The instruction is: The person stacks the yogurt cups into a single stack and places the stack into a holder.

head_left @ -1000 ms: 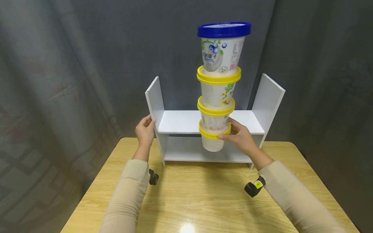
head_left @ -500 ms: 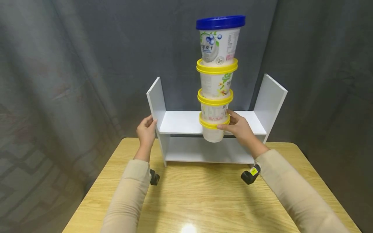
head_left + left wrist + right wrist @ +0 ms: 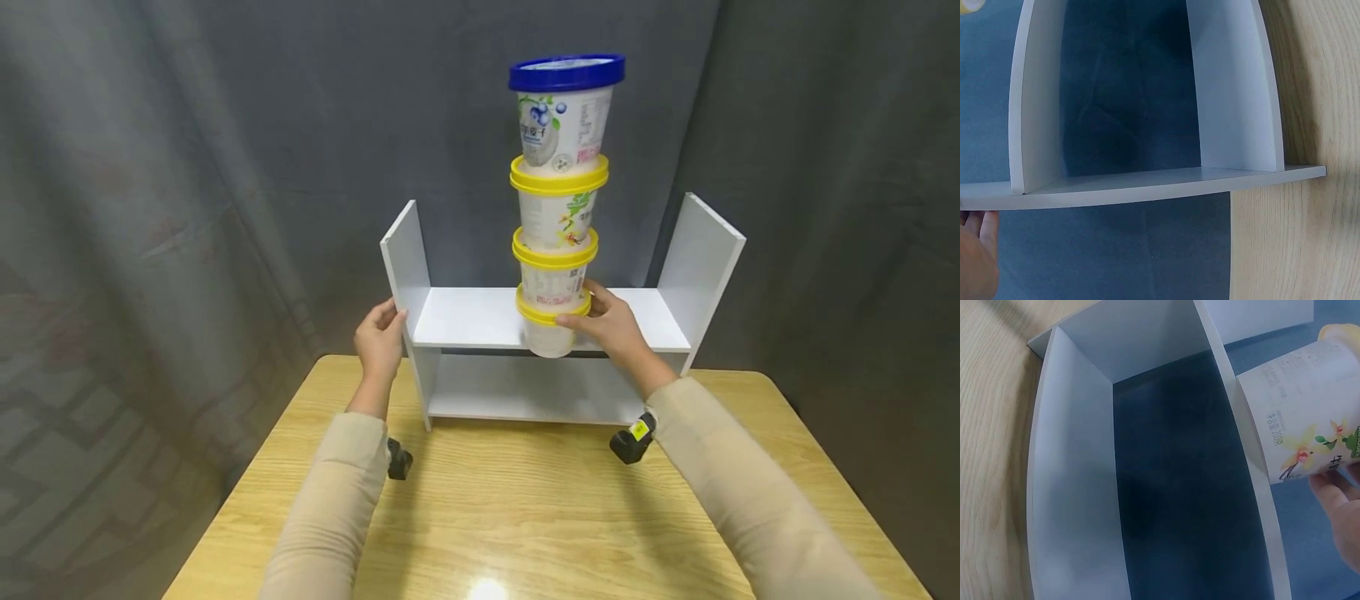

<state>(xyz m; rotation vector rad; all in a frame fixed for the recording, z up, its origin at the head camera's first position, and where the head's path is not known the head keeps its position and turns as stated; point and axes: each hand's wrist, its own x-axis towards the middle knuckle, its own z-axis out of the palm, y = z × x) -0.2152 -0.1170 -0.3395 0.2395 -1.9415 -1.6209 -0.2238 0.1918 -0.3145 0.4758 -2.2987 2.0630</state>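
Observation:
In the head view a stack of several white yogurt tubs rises in front of a white two-tier shelf (image 3: pixel 480 315). The top tub (image 3: pixel 564 121) has a blue lid and blueberry print; the lower ones have yellow lids. My right hand (image 3: pixel 617 332) grips the bottom tub (image 3: pixel 549 338), thumb at the front by its lid rim, other fingers partly hidden. This tub's base (image 3: pixel 1257 431) overlaps the upper board's front edge in the right wrist view; contact is unclear. My left hand (image 3: pixel 379 342) holds the shelf's left side panel (image 3: pixel 408 262) at its front edge.
The shelf stands at the back of a wooden table (image 3: pixel 480 508), its lower board (image 3: pixel 517 387) below the stack. Its right side panel (image 3: pixel 701 258) rises to the right of the stack. Grey curtains (image 3: pixel 300 125) hang behind. Black wrist cameras (image 3: pixel 632 440) hang below the sleeves.
My right hand has carried the tub stack forward toward the shelf. The bottom tub has risen from in front of the lower board to the upper board's edge. My left hand stays at the panel.

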